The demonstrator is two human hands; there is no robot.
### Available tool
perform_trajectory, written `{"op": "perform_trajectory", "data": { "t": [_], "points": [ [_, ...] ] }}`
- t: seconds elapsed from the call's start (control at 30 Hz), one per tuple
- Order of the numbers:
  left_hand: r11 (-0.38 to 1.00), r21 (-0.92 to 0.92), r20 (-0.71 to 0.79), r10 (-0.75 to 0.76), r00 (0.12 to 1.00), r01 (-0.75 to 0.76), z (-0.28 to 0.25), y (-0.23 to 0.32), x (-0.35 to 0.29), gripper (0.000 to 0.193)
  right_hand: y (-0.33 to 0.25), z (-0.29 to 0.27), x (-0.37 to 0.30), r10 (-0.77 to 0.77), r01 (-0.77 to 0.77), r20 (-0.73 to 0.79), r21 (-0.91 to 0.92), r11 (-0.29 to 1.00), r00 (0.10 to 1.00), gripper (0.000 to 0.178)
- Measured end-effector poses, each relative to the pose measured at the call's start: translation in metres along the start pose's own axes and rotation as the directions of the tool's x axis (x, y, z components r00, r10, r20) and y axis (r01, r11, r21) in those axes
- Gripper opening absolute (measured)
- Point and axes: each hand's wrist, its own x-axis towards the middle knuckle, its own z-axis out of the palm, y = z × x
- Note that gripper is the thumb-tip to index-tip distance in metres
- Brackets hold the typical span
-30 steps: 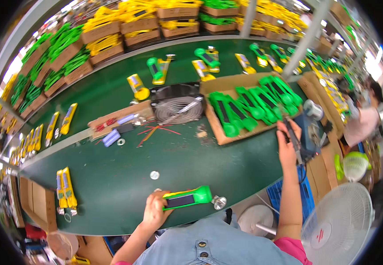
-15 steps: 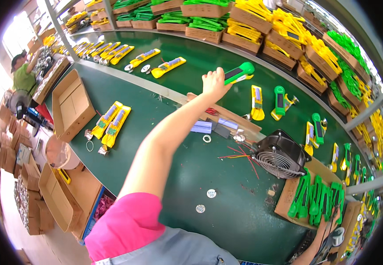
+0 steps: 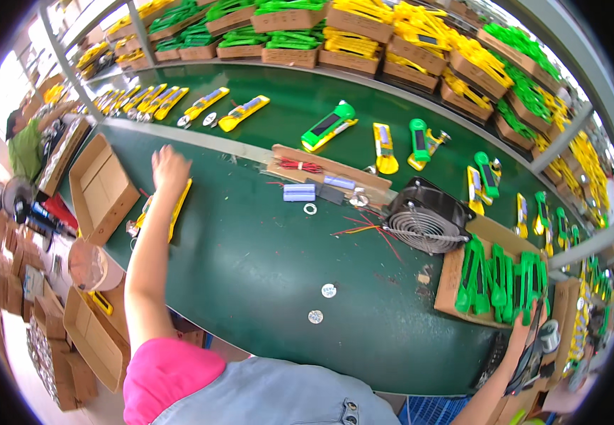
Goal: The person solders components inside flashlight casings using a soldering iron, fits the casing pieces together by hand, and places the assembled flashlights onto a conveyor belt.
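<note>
Light fingers for the yellow cases

Spot the left hand (image 3: 171, 168) low over the worktop (image 3: 264, 269), just beyond the yellow cases (image 3: 180, 214), with the forearm across them. Note the loose fingers, apparently apart, with no object visible in them; too blurred for judging the exact gap. Find the cases near the worktop's left end, beside the open carton (image 3: 105, 188), one of them largely hidden under the forearm.

For a good pickup, probably best to draw back a little, uncover both cases and then choose one. Pinch by the plain yellow edges rather than by any loose part. Separate before lifting, for fear of dragging the neighbour along. Lift straight up, without sliding.

Meanwhile, hold the right hand (image 3: 521, 331) steady beside the box (image 3: 448, 280) of green parts (image 3: 499, 283); see it closed around a slim dark tool (image 3: 535, 322), partly hidden by the fingers. Point the tip away from the green parts, and steer any lifted case well clear of the wires (image 3: 374, 228) and the fan (image 3: 428, 216).
</note>
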Motion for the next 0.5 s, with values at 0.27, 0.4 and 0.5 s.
{"op": "perform_trajectory", "data": {
  "t": [0.27,0.4,0.5],
  "points": [
    [0.909,-0.332,-0.117,0.225,0.967,-0.251,0.016,-0.001,-0.074,0.049,-0.208,-0.034,-0.110,-0.064,0.070,-0.028,0.459,0.886,0.998,0.023],
    [0.781,-0.557,-0.024,0.325,0.945,-0.282,-0.003,0.022,-0.067,0.058,-0.235,0.001,-0.174,-0.227,0.084,0.172,0.593,0.801,0.959,0.051],
    [0.787,-0.491,-0.001,0.429,0.903,-0.374,-0.050,0.026,-0.067,0.082,-0.243,0.000,-0.170,-0.334,0.204,0.154,0.541,0.816,0.930,0.049]
  ]
}}
